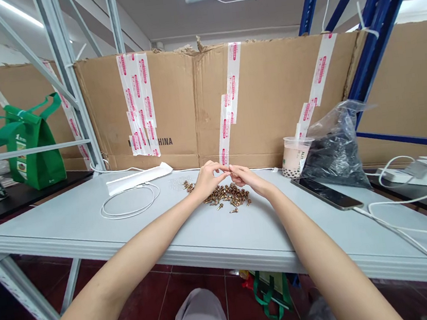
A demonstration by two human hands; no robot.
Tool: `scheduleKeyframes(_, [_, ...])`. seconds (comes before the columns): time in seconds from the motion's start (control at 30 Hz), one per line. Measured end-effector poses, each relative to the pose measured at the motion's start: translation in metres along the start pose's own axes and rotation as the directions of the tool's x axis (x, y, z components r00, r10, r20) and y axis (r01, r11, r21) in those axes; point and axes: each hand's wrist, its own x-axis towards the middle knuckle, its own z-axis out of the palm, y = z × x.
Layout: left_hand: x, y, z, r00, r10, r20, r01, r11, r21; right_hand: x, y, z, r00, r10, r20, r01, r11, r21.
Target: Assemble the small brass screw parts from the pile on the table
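A loose pile of small brass-coloured screws (229, 195) lies on the grey tabletop (136, 231). Above its far side, my left hand (208, 179) and my right hand (245, 175) meet at the fingertips. Thumb and fingers of the left are pressed together in a pinch. The right is closed too, its fingers curled in against the left fingertips. Whatever is between them is too small to make out. Left of the pile, partly behind my left hand, are tiny clear pieces (177, 183) whose kind I cannot tell.
A white cable (131, 213) lies coiled at left beside a folded white sheet (138, 179). To the right stand a bubble tea cup (294, 156), a plastic bag with dark contents (333, 158) and a phone (327, 194). A cardboard wall (176, 107) closes the back.
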Motion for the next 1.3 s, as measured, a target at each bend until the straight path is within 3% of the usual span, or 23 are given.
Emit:
scheduleKeyframes(0.27, [-0.001, 0.001, 0.002, 0.999, -0.009, 0.037, 0.008, 1.000, 0.008, 0.002, 0.004, -0.001, 0.999, 0.006, -0.054, -0.010, 0.997, -0.079])
scheduleKeyframes(0.5, [0.000, -0.005, 0.001, 1.000, 0.001, 0.010, -0.001, 1.000, 0.010, -0.001, 0.004, -0.002, 1.000, 0.001, 0.023, 0.001, 0.998, -0.061])
scheduleKeyframes(0.67, [0.000, -0.005, -0.001, 0.996, -0.024, 0.084, 0.022, 0.999, 0.026, 0.001, 0.008, -0.003, 0.999, 0.031, 0.041, -0.029, 0.998, -0.054])
scheduleKeyframes(0.93, [-0.001, -0.013, 0.001, 0.992, -0.007, 0.129, 0.004, 1.000, 0.025, 0.000, 0.008, -0.002, 1.000, 0.007, 0.010, -0.004, 0.981, -0.193])
scheduleKeyframes(1.0, [-0.001, -0.015, 0.002, 0.990, -0.009, 0.140, 0.004, 0.999, 0.037, 0.002, 0.012, -0.004, 0.999, -0.003, -0.032, -0.005, 0.970, -0.241])
scheduleKeyframes(1.1, [-0.003, -0.019, 0.001, 0.987, -0.036, 0.154, 0.027, 0.997, 0.066, 0.006, 0.024, -0.020, 0.979, -0.002, -0.205, -0.065, 0.945, -0.320])
scheduleKeyframes(1.2, [-0.005, -0.029, -0.001, 0.982, -0.096, 0.162, 0.077, 0.990, 0.119, 0.004, 0.040, -0.047, 0.919, 0.036, -0.392, -0.226, 0.864, -0.451])
scheduleKeyframes(1.27, [-0.006, -0.038, -0.004, 0.979, -0.131, 0.155, 0.106, 0.981, 0.164, -0.001, 0.048, -0.063, 0.865, 0.093, -0.493, -0.405, 0.710, -0.576])
scheduleKeyframes(1.3, [-0.006, -0.044, -0.006, 0.978, -0.150, 0.143, 0.122, 0.975, 0.187, -0.003, 0.052, -0.069, 0.833, 0.146, -0.533, -0.508, 0.584, -0.633])
